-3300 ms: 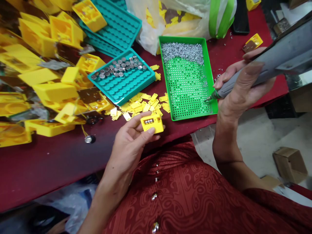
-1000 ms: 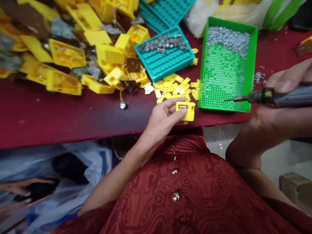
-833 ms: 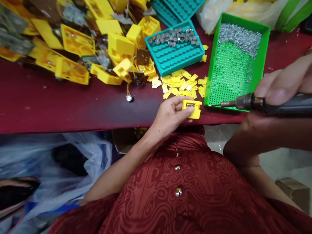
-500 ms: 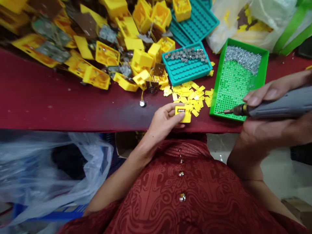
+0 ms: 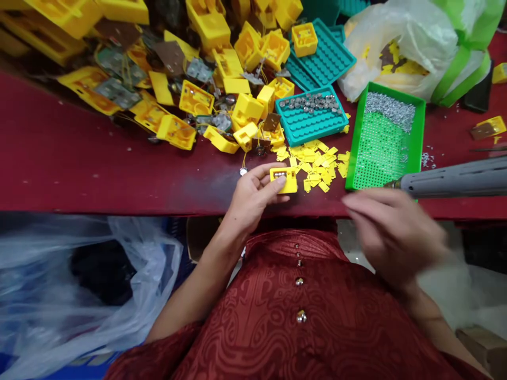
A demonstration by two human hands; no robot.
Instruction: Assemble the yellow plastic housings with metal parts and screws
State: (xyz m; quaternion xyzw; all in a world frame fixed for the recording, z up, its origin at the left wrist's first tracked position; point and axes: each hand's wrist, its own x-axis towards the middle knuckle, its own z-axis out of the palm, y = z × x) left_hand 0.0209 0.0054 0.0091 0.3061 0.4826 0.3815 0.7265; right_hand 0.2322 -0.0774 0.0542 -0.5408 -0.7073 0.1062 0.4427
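My left hand (image 5: 255,192) is closed on a small yellow plastic case (image 5: 291,184), thumb on its front edge. Silvery button cells (image 5: 279,174) show in the slot of that case. My right hand (image 5: 396,227) is smeared by motion, off the table's front edge, so its fingers do not show clearly. Just above it is a grey electric screwdriver (image 5: 455,178), apart from the palm, its tip end over the corner of the green tray (image 5: 350,158). Small yellow covers (image 5: 317,163) lie in a loose pile beyond the left hand.
A teal tray (image 5: 293,132) holds loose button cells. Silvery screws (image 5: 390,108) are heaped in the green tray's far end. Yellow housings with wires and circuit boards (image 5: 245,111) crowd the back left. A plastic bag (image 5: 415,37) of yellow parts stands at the back right.
My right hand has let go of the electric screwdriver and moved left and down toward my body. My left hand, still with the yellow case, has shifted slightly left in view.
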